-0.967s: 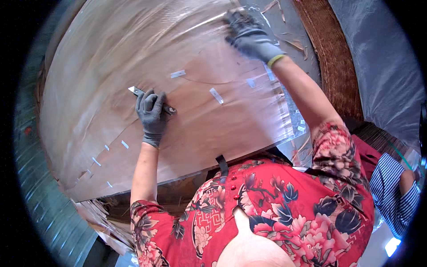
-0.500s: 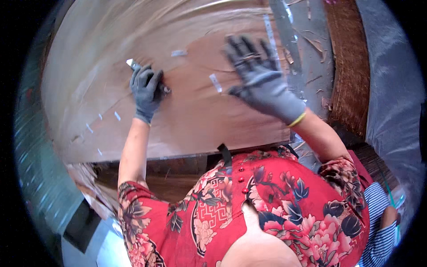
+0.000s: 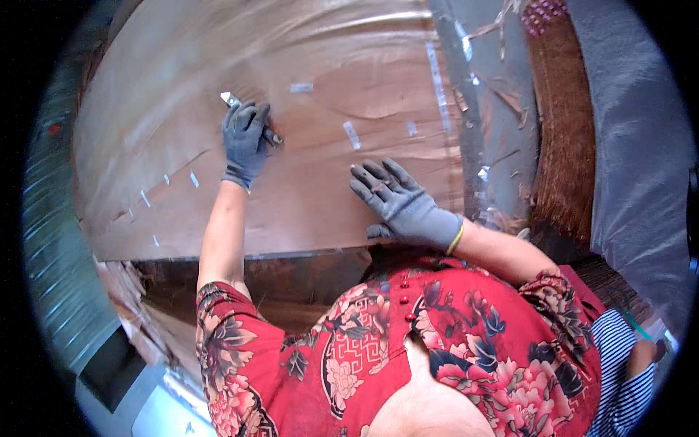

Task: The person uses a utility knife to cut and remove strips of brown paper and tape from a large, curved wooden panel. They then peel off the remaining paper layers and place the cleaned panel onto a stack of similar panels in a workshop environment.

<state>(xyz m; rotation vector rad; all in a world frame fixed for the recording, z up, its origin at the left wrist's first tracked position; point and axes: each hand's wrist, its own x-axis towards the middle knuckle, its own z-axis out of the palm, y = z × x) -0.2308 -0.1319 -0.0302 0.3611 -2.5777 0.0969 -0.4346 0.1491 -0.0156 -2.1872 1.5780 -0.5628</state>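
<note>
Right hand [image 3: 408, 209] drawn back toward near edge of brown sheet [image 3: 313, 191], fingers outstretched, palm hidden. Left hand [image 3: 245, 142] curls fingers round knife [image 3: 229, 98], well inside that edge, handle mostly covered. Far edge cut off.

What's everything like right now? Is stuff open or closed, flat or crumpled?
Left hand: gloved, closed around the utility knife.
Utility knife: blade out.
Right hand: gloved, open, fingers a little apart, over the brown sheet.
Brown sheet: spread out, smoother near the person, wrinkled farther away.
Pale strip: flat on the sheet.
Brown scraps: loose, uneven.
Grey-blue covering: creased.
</note>
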